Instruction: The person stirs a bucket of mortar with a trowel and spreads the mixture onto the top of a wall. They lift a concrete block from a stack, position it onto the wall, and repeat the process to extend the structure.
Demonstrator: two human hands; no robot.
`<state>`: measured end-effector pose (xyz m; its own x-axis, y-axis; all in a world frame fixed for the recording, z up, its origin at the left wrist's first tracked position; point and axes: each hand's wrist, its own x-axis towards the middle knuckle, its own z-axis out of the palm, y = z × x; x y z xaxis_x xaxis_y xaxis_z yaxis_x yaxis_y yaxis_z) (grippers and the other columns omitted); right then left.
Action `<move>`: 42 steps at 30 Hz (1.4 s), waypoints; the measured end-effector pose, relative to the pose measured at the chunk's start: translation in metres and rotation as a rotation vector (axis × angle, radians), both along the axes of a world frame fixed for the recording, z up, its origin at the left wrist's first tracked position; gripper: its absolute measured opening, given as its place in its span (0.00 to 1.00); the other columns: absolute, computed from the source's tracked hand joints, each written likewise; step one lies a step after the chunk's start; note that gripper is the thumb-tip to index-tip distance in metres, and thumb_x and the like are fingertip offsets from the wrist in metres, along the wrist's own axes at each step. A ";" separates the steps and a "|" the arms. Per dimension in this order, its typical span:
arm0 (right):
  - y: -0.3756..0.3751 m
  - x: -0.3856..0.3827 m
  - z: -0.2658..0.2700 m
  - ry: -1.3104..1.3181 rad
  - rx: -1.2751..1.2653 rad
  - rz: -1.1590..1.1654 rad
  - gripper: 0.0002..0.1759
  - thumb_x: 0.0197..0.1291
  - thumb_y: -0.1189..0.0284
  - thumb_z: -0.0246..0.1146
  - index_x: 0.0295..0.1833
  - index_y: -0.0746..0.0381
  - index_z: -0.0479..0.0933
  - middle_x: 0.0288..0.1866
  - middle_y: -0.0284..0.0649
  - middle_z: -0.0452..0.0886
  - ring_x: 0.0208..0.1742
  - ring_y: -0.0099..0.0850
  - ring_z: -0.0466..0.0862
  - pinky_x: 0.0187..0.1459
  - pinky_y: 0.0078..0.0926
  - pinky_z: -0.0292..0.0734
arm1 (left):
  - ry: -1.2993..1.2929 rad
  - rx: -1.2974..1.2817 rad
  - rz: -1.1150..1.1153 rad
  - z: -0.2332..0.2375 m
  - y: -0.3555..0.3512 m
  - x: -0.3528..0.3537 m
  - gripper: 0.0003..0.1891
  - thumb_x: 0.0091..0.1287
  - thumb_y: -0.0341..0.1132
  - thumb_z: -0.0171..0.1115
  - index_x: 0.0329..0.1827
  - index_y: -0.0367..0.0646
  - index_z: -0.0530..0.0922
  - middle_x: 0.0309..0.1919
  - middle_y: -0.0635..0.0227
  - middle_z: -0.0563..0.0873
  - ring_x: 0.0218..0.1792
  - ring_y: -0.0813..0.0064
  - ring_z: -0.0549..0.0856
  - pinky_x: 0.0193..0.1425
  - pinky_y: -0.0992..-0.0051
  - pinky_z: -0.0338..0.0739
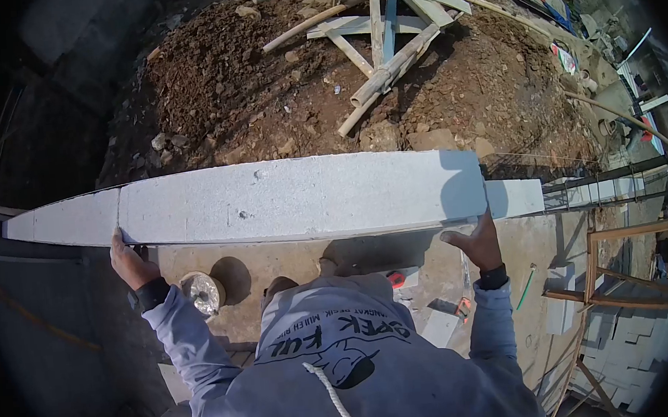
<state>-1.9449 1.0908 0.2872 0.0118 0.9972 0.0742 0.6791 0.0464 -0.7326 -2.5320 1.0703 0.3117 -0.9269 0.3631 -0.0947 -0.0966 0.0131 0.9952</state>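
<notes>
A long white block (302,197) lies on top of the wall, its left end meeting another white block (64,220) at a thin joint. My left hand (131,261) is at that joint, on the near edge, with thumb up and the other fingers hidden below. At the block's right end, my right hand (479,242) has its thumb apart and its fingertips against the corner. Part of the right hand's grip is hidden behind the block. A lower white block (515,198) extends to the right from under this end.
Beyond the wall are brown soil (217,85) and a pile of bamboo and planks (393,57). On the near side stand a round bucket (202,294), a red tool (395,280), a wooden frame (590,260) and stacked white blocks (630,350). Rebar (611,189) runs at the right.
</notes>
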 end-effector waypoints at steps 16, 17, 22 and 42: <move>0.028 -0.003 -0.029 0.263 -0.244 0.101 0.38 0.36 0.63 0.78 0.52 0.68 0.70 0.47 0.41 0.77 0.48 0.31 0.76 0.52 0.30 0.71 | -0.048 0.033 -0.045 0.004 -0.002 -0.009 0.16 0.64 0.42 0.58 0.44 0.36 0.77 0.38 0.65 0.78 0.38 0.73 0.78 0.36 0.73 0.74; 0.028 -0.003 -0.033 0.292 -0.259 0.109 0.38 0.36 0.64 0.78 0.52 0.68 0.69 0.47 0.41 0.77 0.48 0.32 0.76 0.52 0.30 0.71 | -0.036 0.023 -0.039 0.005 -0.002 -0.007 0.16 0.64 0.42 0.58 0.44 0.36 0.77 0.38 0.65 0.78 0.38 0.73 0.78 0.36 0.73 0.74; 0.028 -0.001 -0.034 0.306 -0.308 0.138 0.41 0.37 0.64 0.78 0.56 0.67 0.67 0.52 0.43 0.75 0.53 0.34 0.74 0.55 0.30 0.69 | -0.025 0.016 -0.024 0.006 -0.001 -0.004 0.17 0.64 0.41 0.57 0.47 0.35 0.77 0.41 0.63 0.78 0.41 0.71 0.78 0.39 0.72 0.75; 0.036 0.010 -0.016 0.357 -0.509 0.174 0.51 0.33 0.58 0.79 0.62 0.68 0.62 0.56 0.45 0.73 0.58 0.36 0.72 0.59 0.32 0.66 | -0.052 -0.112 -0.008 0.001 -0.009 -0.008 0.23 0.64 0.48 0.54 0.56 0.43 0.75 0.45 0.67 0.79 0.44 0.69 0.77 0.45 0.69 0.66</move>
<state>-1.9351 1.1265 0.2712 -0.2167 0.8962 -0.3872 0.4038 -0.2788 -0.8713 -2.5395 1.0610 0.3132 -0.9167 0.3553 -0.1828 -0.1471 0.1252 0.9812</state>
